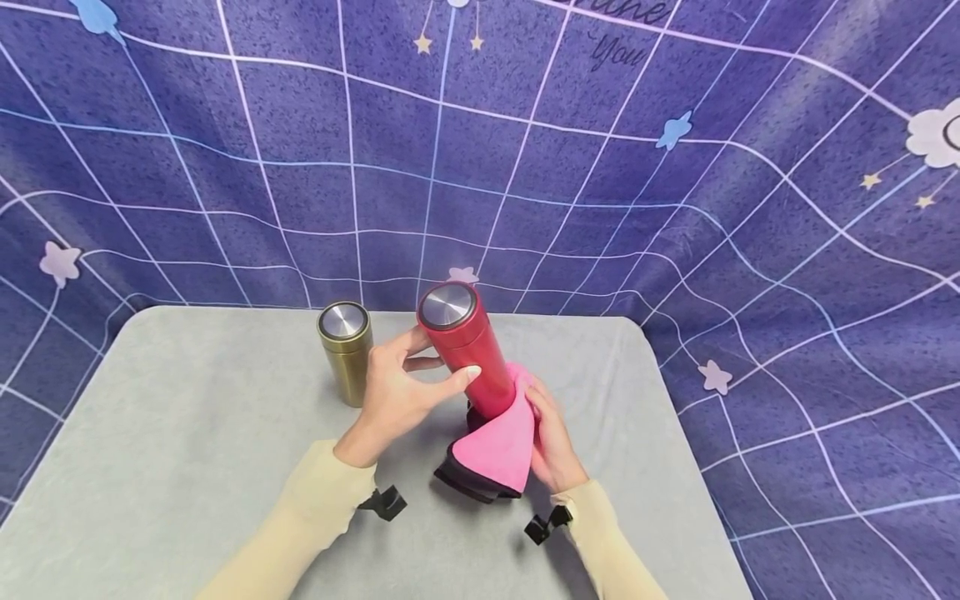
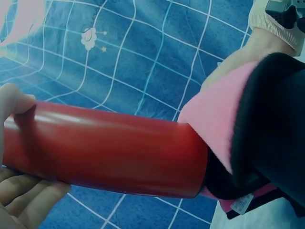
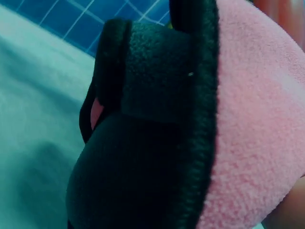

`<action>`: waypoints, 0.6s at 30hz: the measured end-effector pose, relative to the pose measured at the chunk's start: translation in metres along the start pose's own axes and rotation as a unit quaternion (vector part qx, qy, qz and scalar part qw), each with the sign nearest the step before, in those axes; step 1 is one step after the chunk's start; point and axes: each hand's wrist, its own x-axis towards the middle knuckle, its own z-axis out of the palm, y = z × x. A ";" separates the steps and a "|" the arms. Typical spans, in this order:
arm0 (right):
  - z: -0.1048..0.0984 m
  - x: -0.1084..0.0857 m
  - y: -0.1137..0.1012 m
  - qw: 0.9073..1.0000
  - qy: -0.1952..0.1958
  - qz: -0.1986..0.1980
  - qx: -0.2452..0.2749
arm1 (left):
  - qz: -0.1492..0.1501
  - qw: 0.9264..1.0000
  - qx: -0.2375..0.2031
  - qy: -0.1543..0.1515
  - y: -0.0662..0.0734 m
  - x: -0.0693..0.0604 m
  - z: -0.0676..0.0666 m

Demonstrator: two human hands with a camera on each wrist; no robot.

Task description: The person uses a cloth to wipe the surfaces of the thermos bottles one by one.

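My left hand grips a red thermos flask between thumb and fingers. The flask leans, its silver-topped lid up and towards the left. Around its lower end is a pink cloth with black edging, held by my right hand. In the left wrist view the flask lies across the frame, its base beside the folded cloth. The right wrist view is mostly filled by the pink fleecy cloth and its black side; most of the right hand's fingers are hidden there.
A gold thermos flask stands upright on the grey table, just left of my left hand. Behind and to the right hangs a purple-blue curtain with a grid and stars. Each wrist carries a black mount.
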 end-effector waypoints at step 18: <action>0.012 -0.010 0.017 0.983 -0.016 0.131 0.127 | -0.001 1.000 -0.002 0.029 -0.008 0.001 0.008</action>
